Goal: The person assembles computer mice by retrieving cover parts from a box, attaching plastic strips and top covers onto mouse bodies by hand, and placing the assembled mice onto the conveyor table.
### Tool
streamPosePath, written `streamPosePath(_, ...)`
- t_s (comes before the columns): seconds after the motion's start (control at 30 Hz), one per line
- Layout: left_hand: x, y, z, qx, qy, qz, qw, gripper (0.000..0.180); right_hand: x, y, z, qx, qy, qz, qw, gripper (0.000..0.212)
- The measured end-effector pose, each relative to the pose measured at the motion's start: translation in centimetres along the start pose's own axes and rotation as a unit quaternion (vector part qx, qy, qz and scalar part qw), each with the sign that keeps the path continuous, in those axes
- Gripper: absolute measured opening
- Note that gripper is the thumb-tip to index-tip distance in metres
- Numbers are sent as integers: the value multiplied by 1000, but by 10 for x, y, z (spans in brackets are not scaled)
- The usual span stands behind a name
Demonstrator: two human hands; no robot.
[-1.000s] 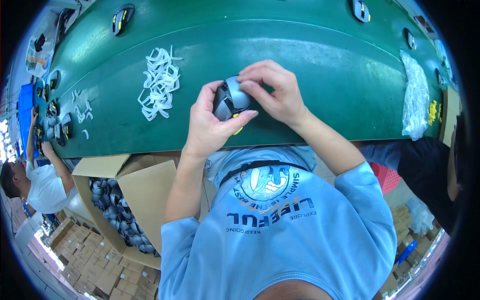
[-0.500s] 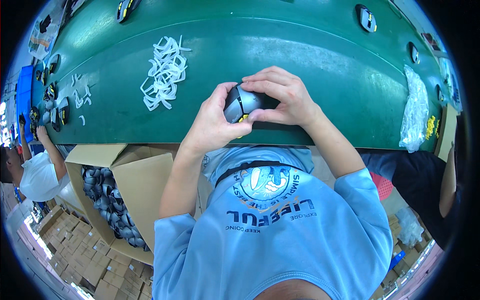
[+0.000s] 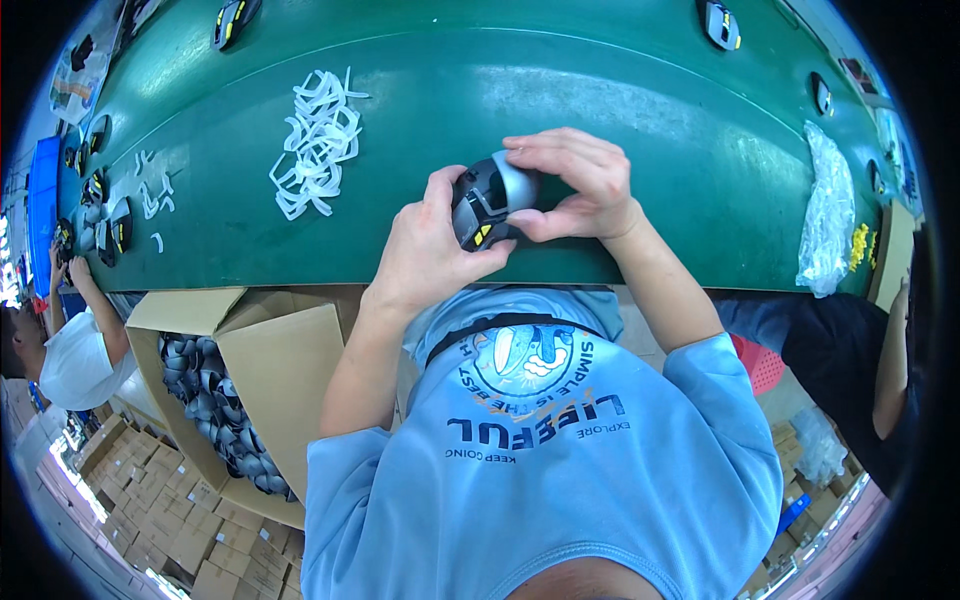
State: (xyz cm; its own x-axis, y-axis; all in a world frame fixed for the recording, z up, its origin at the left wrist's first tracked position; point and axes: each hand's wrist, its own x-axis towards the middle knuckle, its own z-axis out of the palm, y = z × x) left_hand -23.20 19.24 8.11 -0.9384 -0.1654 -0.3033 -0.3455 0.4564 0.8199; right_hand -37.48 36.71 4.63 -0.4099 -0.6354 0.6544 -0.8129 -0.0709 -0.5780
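A black and grey computer mouse (image 3: 481,207) with yellow side buttons is between my two hands, over the near part of the green table (image 3: 660,170). My left hand (image 3: 428,248) is closed around its left and near side, thumb at the yellow buttons. At the smooth grey rounded end, my right hand (image 3: 588,186) pinches it, fingers on the far side and thumb on the near side. The underside of the mouse is hidden. To the left of my hands lies a pile of white curved plastic strips (image 3: 318,145).
An open cardboard box (image 3: 280,370) of dark grey curved shells (image 3: 215,410) stands below the table edge, left. Other mice (image 3: 720,24) lie along the table. A clear plastic bag (image 3: 827,215) and yellow pieces (image 3: 859,247) lie right. Co-workers (image 3: 88,350) sit on both sides.
The mouse has tilted in my hands, so more of its black body and yellow buttons shows. My right hand has shifted slightly right, its fingers more spread around the grey end.
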Motion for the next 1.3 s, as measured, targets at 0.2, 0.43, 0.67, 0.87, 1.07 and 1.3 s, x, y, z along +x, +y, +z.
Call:
streamPosePath(0.2,2,5,-9,-34,-7,84,996,72,5,-4,0,37,-68,-8,997,48)
streamPosePath(0.43,-1,1,-17,-150,-48,49,986,70,0,-8,-10,68,-112,30,991,50)
streamPosePath(0.67,1,-5,-12,-90,-54,61,993,68,-5,-10,-4,-26,-111,14,993,49)
streamPosePath(0.87,-1,-1,-16,-209,-99,24,973,66,-8,-9,-4,-23,-89,26,995,48)
streamPosePath(1.07,-2,1,-15,-271,-117,32,955,68,-7,-8,-4,49,-110,49,991,49)
streamPosePath(1.3,-3,-9,-9,-356,-100,2,929,65,-13,-10,-3,101,-121,90,983,54)
